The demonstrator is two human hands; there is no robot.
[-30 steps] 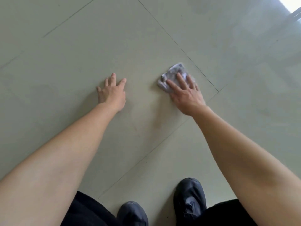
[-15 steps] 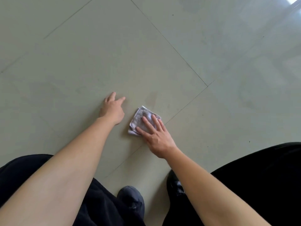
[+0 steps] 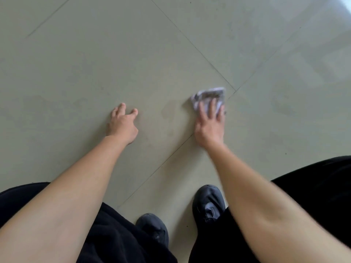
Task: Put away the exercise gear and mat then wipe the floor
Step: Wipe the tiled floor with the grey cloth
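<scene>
Tiled floor (image 3: 133, 63) under flat-pressed cloth (image 3: 209, 95)

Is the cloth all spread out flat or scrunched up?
Scrunched up. The cloth shows bunched, wrinkled edges poking out past the right hand, which presses it onto the floor.

Floor (image 3: 117, 59) was large pale grey-green tiles, thin dark grout lines (image 3: 190, 42) running diagonally and crossing right of centre. Glossy sheen, bright light glare (image 3: 344, 4) top right. Faint smudges.
</scene>
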